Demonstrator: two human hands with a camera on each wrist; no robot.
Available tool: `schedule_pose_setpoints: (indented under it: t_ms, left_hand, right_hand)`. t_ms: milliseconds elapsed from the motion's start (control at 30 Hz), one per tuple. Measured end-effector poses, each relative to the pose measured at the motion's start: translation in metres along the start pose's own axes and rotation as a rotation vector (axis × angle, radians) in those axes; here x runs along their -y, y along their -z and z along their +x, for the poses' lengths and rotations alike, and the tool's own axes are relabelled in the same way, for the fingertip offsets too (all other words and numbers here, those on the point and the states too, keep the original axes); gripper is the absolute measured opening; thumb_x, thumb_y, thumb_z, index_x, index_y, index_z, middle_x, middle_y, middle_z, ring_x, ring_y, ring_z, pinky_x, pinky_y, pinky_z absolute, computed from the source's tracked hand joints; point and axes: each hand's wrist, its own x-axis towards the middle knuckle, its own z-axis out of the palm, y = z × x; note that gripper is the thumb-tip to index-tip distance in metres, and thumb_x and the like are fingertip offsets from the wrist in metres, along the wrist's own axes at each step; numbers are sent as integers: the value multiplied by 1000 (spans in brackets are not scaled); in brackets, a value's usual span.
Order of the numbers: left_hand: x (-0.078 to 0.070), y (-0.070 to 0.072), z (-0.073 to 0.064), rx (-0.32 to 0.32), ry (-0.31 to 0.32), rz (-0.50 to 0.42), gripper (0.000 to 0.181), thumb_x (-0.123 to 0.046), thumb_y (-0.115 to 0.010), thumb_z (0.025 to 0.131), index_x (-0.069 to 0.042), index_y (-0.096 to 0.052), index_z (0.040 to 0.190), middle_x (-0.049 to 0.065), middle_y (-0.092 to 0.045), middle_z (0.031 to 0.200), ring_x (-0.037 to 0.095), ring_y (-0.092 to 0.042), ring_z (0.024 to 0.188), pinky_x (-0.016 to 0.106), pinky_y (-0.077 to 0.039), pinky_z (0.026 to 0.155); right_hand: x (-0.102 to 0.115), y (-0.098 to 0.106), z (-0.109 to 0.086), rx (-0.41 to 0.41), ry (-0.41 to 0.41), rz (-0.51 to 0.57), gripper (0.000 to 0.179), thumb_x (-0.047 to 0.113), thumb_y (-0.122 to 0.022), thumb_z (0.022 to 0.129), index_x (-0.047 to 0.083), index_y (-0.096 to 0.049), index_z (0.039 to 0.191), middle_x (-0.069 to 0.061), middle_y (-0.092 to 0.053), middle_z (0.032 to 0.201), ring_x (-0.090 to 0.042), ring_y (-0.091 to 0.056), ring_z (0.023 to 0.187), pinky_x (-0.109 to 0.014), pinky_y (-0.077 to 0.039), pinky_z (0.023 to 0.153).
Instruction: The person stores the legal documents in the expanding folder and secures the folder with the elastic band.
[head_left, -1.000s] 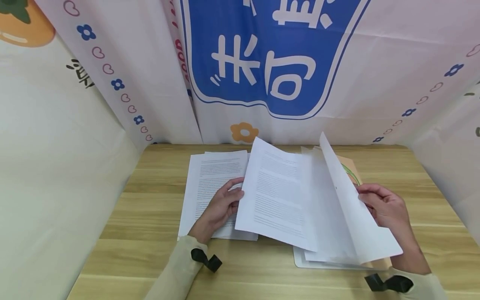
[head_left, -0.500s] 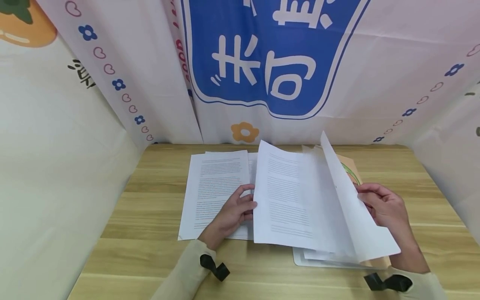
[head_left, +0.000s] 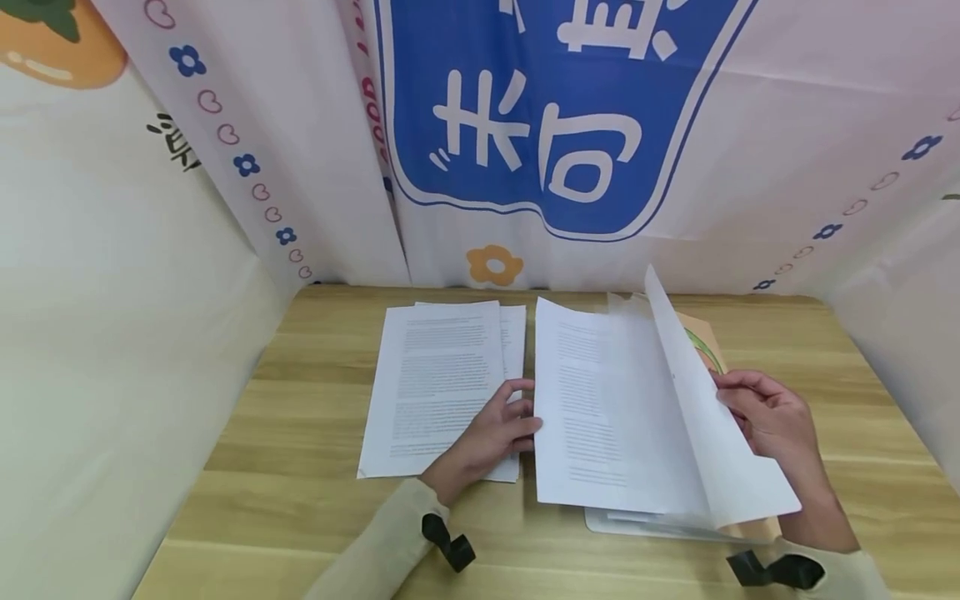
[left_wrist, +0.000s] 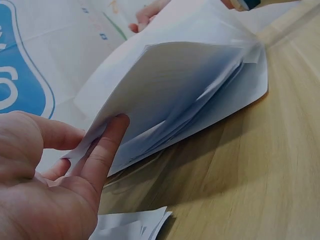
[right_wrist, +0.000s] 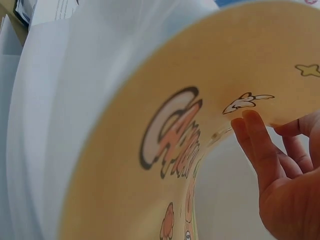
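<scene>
My left hand [head_left: 489, 430] pinches the left edge of a printed sheet [head_left: 579, 408] between thumb and fingers. The sheet is raised, and its right part lies behind a translucent sleeve [head_left: 651, 400] of a folder. My right hand [head_left: 774, 418] holds up the folder's cover [head_left: 716, 442] by its edge. That cover is white inside; its outer face [right_wrist: 115, 165] is orange with cartoon prints in the right wrist view. In the left wrist view, more layers [left_wrist: 200, 107] show beneath the lifted sheet. How deep the sheet sits in the sleeve I cannot tell.
A small stack of printed sheets [head_left: 438, 375] lies on the wooden table [head_left: 300, 400], left of the folder, slightly fanned. A printed cloth [head_left: 480, 208] hangs behind the table's far edge, with pale cloth walls on both sides.
My left hand has moved right with the printed sheet, so more of it lies behind the sleeve and more of the stack shows. My right hand keeps the cover raised, almost still.
</scene>
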Motion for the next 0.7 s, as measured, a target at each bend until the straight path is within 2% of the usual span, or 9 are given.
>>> schedule_pose_setpoints:
  t_ms: [300,700]
  left_hand:
    - [7,-18,10,4,-5,1,59,9,-60,97,-9,-36,148,11,-62,109,21,-66,93,36,-58,83]
    - [12,-36,27,28,25,48,67,15,-56,95,-13,-39,153,11,-64,116,21,-66,95,35,-57,83]
  right_hand:
    - [-2,-4,5,11,1,24,33,-10,-62,97,16,-79,85,9,-77,90,-6,-73,76,-21,-56,60]
    - [-1,-7,7,10,6,-2,25,-6,-67,96,15,-77,85,9,-77,91,-7,-72,72,-20,-55,58]
